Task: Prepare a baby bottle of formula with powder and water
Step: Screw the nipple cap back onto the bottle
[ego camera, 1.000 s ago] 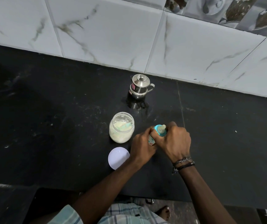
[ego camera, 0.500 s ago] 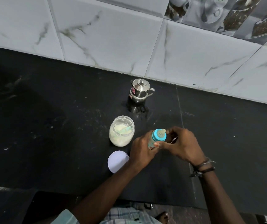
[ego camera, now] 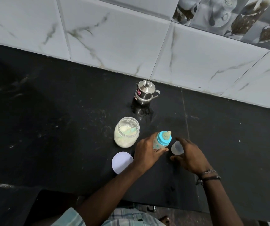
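Note:
My left hand (ego camera: 145, 154) grips a small baby bottle (ego camera: 162, 141) with a blue collar and a pale teat, upright on the black counter (ego camera: 65, 128). Just right of it stands the bottle's clear cap (ego camera: 177, 148). My right hand (ego camera: 191, 159) hovers around the cap with spread, relaxed fingers, forefinger behind it and thumb in front. An open clear jar of white powder (ego camera: 126, 134) with a pale scoop inside stands left of the bottle. Its white lid (ego camera: 122, 162) lies flat nearer to me. A lidded steel pot (ego camera: 144, 92) stands behind them.
A white marbled tile wall (ego camera: 131, 38) rises at the back of the counter. The counter's front edge (ego camera: 163, 207) runs below my forearms.
My right hand has pulled the clear cap off the bottle's teat and set it down to the right. My left hand has kept its grip on the bottle.

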Tool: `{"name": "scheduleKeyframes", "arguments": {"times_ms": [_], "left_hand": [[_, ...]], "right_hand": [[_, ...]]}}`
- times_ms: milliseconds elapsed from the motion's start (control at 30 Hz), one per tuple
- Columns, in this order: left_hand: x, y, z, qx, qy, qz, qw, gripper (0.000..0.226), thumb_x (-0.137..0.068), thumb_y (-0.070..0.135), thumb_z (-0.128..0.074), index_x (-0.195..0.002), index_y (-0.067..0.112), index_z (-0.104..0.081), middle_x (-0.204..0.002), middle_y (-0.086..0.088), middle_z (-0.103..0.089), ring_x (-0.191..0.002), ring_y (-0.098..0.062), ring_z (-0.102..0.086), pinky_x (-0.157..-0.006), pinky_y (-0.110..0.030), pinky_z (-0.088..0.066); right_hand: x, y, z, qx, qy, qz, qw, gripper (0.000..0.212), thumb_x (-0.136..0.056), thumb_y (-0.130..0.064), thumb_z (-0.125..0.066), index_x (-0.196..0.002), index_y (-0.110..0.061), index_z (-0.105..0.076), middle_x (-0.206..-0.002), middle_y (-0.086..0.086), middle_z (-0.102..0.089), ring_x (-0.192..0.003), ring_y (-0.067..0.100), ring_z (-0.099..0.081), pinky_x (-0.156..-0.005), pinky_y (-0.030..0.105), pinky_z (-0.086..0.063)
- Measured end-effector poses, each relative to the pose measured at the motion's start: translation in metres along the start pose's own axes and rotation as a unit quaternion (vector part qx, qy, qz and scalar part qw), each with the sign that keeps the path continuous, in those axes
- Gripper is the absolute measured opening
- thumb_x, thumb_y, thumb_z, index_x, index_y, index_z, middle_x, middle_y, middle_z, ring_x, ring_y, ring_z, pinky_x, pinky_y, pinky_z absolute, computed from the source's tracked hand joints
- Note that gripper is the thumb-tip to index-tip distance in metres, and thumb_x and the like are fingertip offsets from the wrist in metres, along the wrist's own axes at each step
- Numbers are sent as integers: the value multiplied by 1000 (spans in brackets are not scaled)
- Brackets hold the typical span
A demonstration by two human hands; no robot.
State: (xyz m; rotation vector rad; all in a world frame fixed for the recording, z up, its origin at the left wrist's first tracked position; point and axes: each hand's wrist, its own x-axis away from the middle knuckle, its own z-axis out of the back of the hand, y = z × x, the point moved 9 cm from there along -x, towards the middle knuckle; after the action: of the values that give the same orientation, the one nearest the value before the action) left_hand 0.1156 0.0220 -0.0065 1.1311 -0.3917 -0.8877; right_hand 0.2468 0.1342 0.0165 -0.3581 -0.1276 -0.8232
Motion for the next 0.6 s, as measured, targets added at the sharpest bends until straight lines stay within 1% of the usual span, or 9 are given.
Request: {"name": "scheduleKeyframes", "arguments": {"times_ms": [67, 133, 233, 267, 333, 433, 500, 567, 600], "left_hand": [[0, 0, 0, -1, -2, -1, 1000, 68, -75, 36, -86, -133, 14, -59, -128, -3, -68, -116, -19, -65, -99, -36, -53], [0, 0, 1, -5, -3, 2, 1000, 68, -75, 37, -86, -133, 14, -59, -127, -3, -69, -115, -20, -65, -99, -37, -53], [0, 0, 1, -6, -6, 5, 1000, 69, -76, 37, -85, -135, 14, -58, -129, -4, -68, -117, -21, -64, -100, -37, -52], [0, 0, 0, -4, -7, 5, 1000, 69, -76, 38, -85, -135, 14, -58, -129, -4, -68, -117, -22, -64, -101, -37, -51], [0, 0, 1, -1, -5, 4, 1000, 69, -76, 37, -85, -135, 14, -59, -128, -4, -68, -116, -22, -65, -100, -37, -51], [1, 2, 2, 4, 0, 0, 1000, 68, -76, 36, -85, -134, 12, -59, -127, -5, -69, -115, -22, -65, -100, -36, -52], [2, 4, 3, 7, 2, 0, 1000, 68, -76, 35, -85, -134, 11, -59, -127, -6, -68, -115, -22, -66, -100, -34, -52], [2, 4, 4, 13, 0, -3, 1000, 67, -76, 34, -86, -134, 11, -59, -126, -6, -69, -114, -21, -66, -98, -36, -53], [2, 4, 4, 16, -2, -4, 1000, 67, -76, 33, -86, -134, 11, -59, -126, -6, -69, -113, -21, -67, -98, -36, -54]], "right_hand": [[1, -3, -2, -9, 25, 9, 1000, 70, -81, -31, -77, -142, -15, -46, -140, 6, -55, -123, 27, -55, -99, 40, -48], [4, -5, 3, -37, 63, 18, 997, 61, -81, -26, -77, -135, -13, -54, -130, 7, -64, -115, 27, -61, -93, 38, -50], [7, -6, 24, -107, 135, 23, 985, 53, -77, -24, -81, -124, -10, -62, -115, 8, -70, -99, 21, -66, -82, 29, -51], [8, -6, 33, -126, 155, 22, 980, 51, -76, -26, -82, -121, -10, -64, -111, 7, -70, -94, 19, -66, -80, 30, -52], [10, -9, 48, -146, 174, 25, 974, 47, -75, -32, -82, -115, -15, -66, -103, 3, -67, -88, 17, -66, -77, 36, -57], [13, -18, 62, -153, 178, 47, 971, 46, -75, -36, -80, -117, -25, -67, -94, -8, -57, -85, 14, -65, -76, 39, -59], [14, -23, 66, -174, 175, 61, 967, 51, -73, -39, -81, -119, -27, -66, -96, -11, -60, -85, 8, -66, -75, 31, -59], [15, -25, 67, -190, 171, 60, 965, 61, -66, -45, -86, -118, -25, -61, -98, -15, -65, -83, 0, -66, -68, 17, -55], [15, -26, 68, -192, 173, 54, 964, 64, -62, -47, -88, -114, -25, -59, -96, -16, -67, -82, -4, -65, -65, 13, -52]]}}
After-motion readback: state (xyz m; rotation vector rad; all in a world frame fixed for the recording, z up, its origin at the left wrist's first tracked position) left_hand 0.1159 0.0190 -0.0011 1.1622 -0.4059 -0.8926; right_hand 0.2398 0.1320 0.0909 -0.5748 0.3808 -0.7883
